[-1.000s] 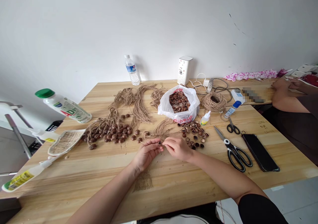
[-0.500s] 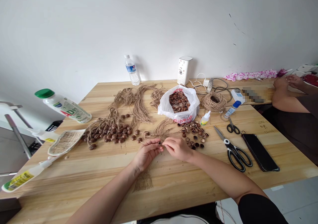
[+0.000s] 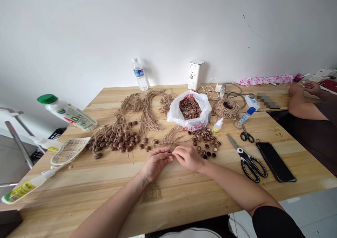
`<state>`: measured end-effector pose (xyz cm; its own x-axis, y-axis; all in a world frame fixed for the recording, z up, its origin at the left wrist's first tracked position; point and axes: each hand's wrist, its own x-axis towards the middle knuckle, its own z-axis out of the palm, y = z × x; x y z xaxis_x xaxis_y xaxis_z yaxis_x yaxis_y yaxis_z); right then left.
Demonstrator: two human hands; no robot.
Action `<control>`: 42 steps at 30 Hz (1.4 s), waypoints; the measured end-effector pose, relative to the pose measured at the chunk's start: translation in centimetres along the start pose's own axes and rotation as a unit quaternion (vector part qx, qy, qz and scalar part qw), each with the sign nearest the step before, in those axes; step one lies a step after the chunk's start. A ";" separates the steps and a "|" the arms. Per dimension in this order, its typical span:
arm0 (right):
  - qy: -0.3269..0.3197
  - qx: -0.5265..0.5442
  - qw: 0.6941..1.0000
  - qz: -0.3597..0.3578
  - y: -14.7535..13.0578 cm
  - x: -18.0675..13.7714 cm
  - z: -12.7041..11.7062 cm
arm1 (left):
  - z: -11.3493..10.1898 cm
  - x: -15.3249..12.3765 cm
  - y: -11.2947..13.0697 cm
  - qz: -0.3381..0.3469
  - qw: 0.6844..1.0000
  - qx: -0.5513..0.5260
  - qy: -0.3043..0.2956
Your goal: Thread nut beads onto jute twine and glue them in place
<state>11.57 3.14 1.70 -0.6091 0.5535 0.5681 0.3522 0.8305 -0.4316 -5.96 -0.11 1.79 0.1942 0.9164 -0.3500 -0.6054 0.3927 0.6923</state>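
Near the table's front middle, my left hand [image 3: 156,163] pinches a small brown nut shell [image 3: 170,153] between thumb and fingers. My right hand [image 3: 190,158] is closed at the shell's right side, fingertips pressed together; what they grip is too small to make out. Just beyond both hands lies a bundle of loose twine strands [image 3: 171,136]. Half shells [image 3: 206,137] are scattered behind my right hand, in front of a white plastic bag [image 3: 176,113] full of more shells. To the left is a heap of brown nuts [image 3: 123,141] tied on twine.
Large scissors [image 3: 247,160], small scissors [image 3: 246,135] and a black phone [image 3: 276,160] lie right. A twine coil [image 3: 226,108] and glue bottle [image 3: 217,126] stand behind. Left are a woven tray [image 3: 70,150] and green-capped bottle [image 3: 68,112]. Another person's hands [image 3: 305,88] are far right.
My two hands and the shell stay almost in place. At the far right, the other person's hands have shifted slightly.
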 end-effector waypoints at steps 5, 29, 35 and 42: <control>-0.002 0.003 1.000 0.002 0.0 0.0 0.0 | -0.1 0.1 -0.1 0.004 1.000 0.002 -0.002; -0.005 0.008 1.000 0.007 0.1 -0.2 0.3 | 0.0 0.0 0.0 -0.004 1.000 0.007 -0.007; -0.011 0.008 1.000 0.008 0.1 -0.2 0.3 | 0.1 -0.1 0.0 -0.004 1.000 0.007 -0.003; -0.012 0.011 1.000 0.009 0.2 -0.3 0.4 | 0.0 0.0 0.0 -0.007 1.000 0.004 -0.005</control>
<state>11.56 3.10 1.21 -0.6200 0.5668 0.5425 0.3473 0.8183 -0.4579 -5.95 -0.13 1.83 0.2104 0.9115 -0.3535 -0.5963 0.4062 0.6924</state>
